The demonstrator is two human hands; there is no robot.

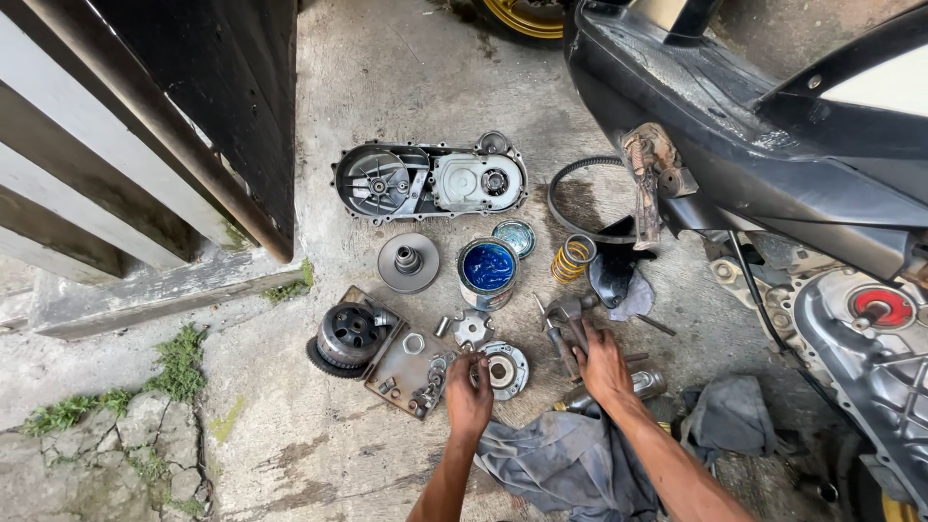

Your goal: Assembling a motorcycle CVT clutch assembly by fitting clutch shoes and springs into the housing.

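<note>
Left hand pinching the rim of the round pulley plate, just right of the fingers on the concrete. Right hand resting loosely on tools; grasp unclear. Better lifted level, clear of the small bolts just left.

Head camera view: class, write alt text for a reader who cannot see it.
Two hands, left hand and right hand, reach among scooter drive parts on concrete: a round metal disc, tools, an open blue tin, a yellow spring and a belt.

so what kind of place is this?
Likely an outdoor, informal scooter repair spot: bare concrete ground, a stripped scooter, its transmission cover and drive belt laid out near both hands.
</note>
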